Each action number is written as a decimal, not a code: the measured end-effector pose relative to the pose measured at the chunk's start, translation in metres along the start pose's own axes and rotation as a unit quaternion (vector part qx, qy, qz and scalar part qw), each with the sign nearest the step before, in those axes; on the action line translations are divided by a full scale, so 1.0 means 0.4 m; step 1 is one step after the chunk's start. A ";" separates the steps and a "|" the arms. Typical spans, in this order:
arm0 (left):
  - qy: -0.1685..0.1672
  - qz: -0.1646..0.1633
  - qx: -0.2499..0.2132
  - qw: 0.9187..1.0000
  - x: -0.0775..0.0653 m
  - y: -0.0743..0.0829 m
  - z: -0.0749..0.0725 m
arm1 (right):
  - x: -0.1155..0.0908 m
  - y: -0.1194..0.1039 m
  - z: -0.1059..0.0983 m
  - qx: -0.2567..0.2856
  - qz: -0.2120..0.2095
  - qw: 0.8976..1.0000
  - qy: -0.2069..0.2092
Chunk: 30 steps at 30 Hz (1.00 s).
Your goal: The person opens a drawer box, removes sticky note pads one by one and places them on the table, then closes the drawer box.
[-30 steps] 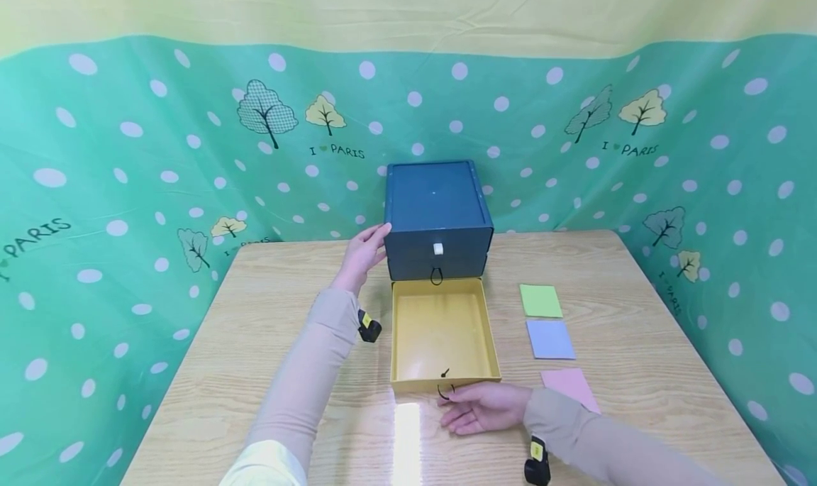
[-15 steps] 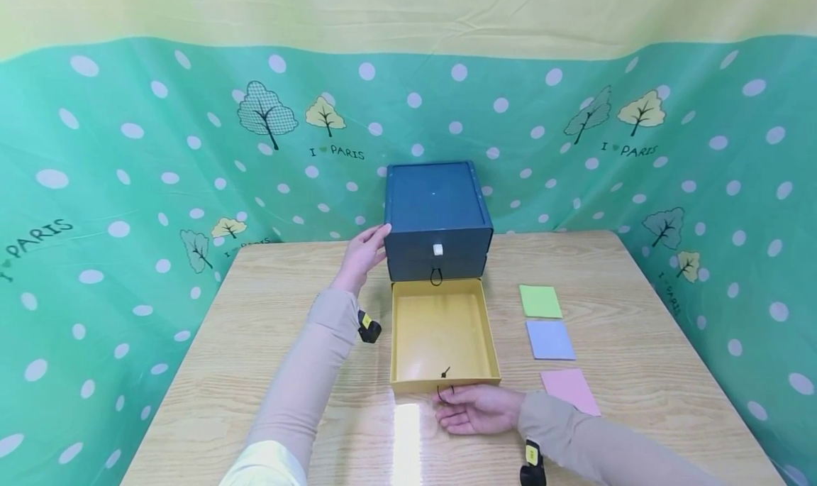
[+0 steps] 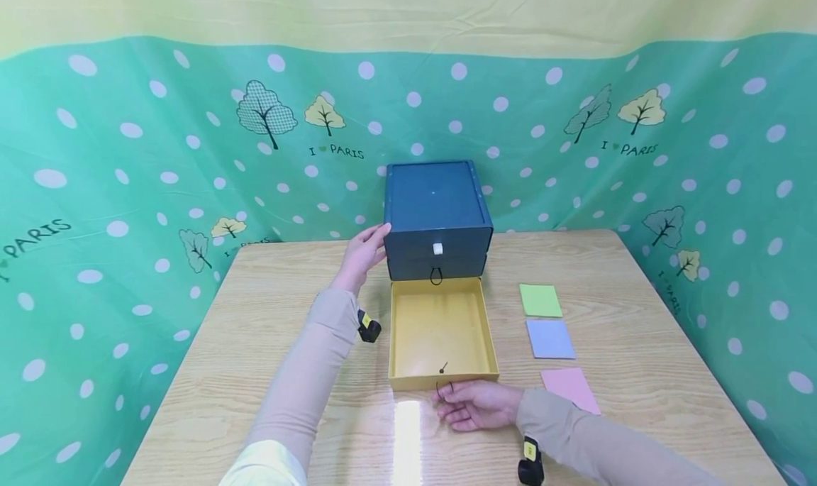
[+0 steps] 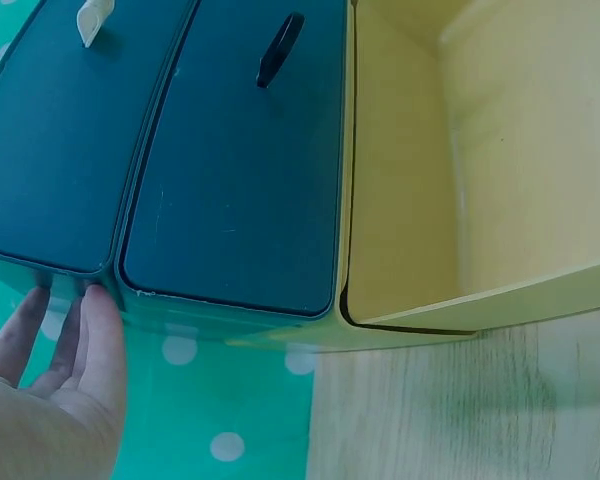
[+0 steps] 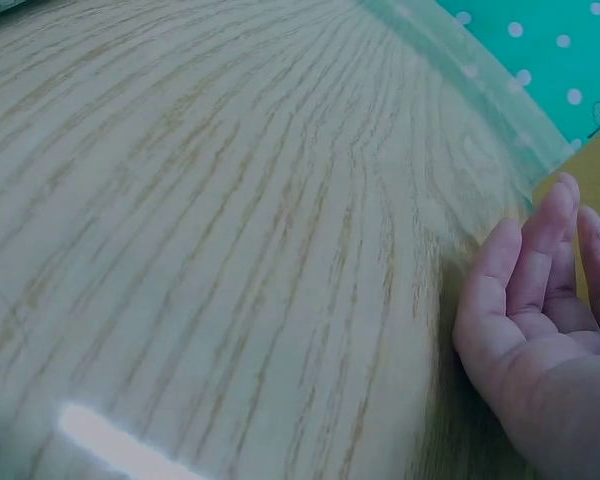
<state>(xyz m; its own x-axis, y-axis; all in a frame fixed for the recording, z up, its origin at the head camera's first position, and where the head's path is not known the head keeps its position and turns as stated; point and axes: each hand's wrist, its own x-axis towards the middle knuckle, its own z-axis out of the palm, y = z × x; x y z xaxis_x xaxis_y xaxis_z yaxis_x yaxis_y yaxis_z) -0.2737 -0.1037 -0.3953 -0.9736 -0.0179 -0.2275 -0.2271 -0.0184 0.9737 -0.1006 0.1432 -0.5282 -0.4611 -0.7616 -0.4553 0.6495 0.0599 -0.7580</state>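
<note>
A blue drawer box (image 3: 435, 196) stands at the back of the table with a white knob (image 3: 437, 249) on its upper front. Below the blue fronts, a yellow drawer (image 3: 443, 383) is pulled far out; its inside is bare. My left hand (image 3: 364, 253) rests its fingertips against the box's left side near the top front corner, fingers fairly straight in the left wrist view. My right hand (image 3: 479, 404) is palm up at the yellow drawer's front, fingers loosely bent, holding its black loop handle (image 3: 438, 391) at the fingertips. The thumb is hidden in the right wrist view.
Three paper squares, green (image 3: 540, 301), blue (image 3: 551, 339) and pink (image 3: 572, 389), lie in a row on the wooden table (image 3: 287, 280) right of the drawer. A dotted green curtain (image 3: 166, 117) surrounds the table at the back and sides.
The yellow drawer's front has shifted very slightly toward the box. My right hand has slid a little left at the handle. My left hand stays in place.
</note>
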 end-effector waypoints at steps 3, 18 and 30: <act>0.001 -0.001 -0.001 1.000 0.000 0.000 0.000 | 0.002 -0.005 0.000 -0.002 -0.002 1.000 0.003; 0.001 0.000 0.007 1.000 -0.002 0.000 0.000 | 0.008 -0.034 0.005 -0.001 -0.016 1.000 0.002; -0.002 -0.003 0.007 1.000 -0.005 0.002 0.000 | 0.016 -0.050 -0.007 0.019 -0.028 0.999 -0.020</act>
<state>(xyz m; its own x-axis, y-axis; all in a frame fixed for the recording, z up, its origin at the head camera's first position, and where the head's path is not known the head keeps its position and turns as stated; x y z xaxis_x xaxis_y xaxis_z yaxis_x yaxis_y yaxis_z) -0.2719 -0.1036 -0.3942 -0.9724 -0.0148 -0.2331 -0.2330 -0.0046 0.9725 -0.1181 0.1389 -0.5174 -0.4734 -0.7880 -0.3936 0.6469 -0.0078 -0.7625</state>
